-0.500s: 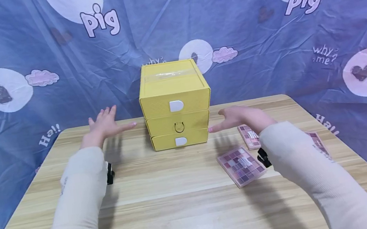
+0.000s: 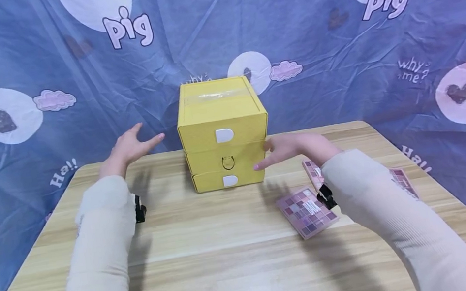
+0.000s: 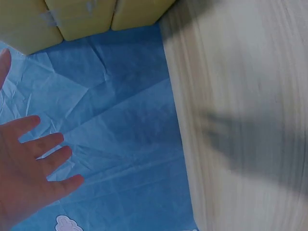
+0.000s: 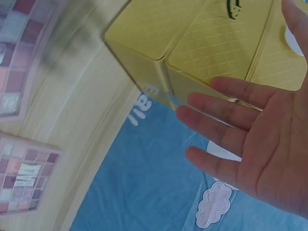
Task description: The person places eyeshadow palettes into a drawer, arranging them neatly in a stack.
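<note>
Low and right of centre in the head view, an eyeshadow palette of pink and mauve squares lies flat on the wooden table, with a second palette just behind it, partly covered by the right sleeve.

Beyond them, mid-frame, the right hand hangs with fingers straight and released, holding nothing, its fingertips just beside the right side of the yellow drawer box. The left hand is likewise spread and empty, raised left of the box and clearly apart from it.

The box stands at the table's far edge, centre frame: three stacked drawers, white tab pulls on the top and bottom ones, a dark ring pull on the middle one, and clear tape across its lid.

The right wrist view shows a quilted diamond texture on the box's faces, which the head view does not resolve. The left wrist view shows only the box's corner in the upper left and the spread fingers over blue cloth.
</note>
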Tool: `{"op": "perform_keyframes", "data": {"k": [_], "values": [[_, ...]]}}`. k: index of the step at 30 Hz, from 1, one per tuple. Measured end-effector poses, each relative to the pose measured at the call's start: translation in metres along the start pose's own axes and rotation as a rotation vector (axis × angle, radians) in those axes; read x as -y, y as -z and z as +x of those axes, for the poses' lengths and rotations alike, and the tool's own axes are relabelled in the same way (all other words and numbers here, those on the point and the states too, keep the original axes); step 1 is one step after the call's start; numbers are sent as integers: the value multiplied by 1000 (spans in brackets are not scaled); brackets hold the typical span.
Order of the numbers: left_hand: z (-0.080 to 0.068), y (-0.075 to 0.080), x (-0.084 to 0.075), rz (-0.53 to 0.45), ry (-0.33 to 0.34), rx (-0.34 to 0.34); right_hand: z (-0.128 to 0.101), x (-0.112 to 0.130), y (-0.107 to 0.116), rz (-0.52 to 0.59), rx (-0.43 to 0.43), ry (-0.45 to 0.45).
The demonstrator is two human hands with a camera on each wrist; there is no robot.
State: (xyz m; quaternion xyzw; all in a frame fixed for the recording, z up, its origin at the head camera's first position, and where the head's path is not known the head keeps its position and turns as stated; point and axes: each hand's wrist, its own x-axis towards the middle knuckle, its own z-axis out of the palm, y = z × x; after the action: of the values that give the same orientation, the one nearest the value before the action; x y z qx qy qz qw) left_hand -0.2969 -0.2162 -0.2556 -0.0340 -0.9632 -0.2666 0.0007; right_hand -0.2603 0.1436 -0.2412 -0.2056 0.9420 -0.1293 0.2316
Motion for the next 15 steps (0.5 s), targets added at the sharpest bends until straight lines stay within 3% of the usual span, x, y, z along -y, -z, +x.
{"op": "perform_keyframes", "data": {"k": [4, 15], "values": [[2, 0, -2, -47, -15, -69, 4, 4, 2, -6, -19, 41], [15, -5, -15, -238, -70, -238, 17, 11, -3, 109, -118, 116]]}}
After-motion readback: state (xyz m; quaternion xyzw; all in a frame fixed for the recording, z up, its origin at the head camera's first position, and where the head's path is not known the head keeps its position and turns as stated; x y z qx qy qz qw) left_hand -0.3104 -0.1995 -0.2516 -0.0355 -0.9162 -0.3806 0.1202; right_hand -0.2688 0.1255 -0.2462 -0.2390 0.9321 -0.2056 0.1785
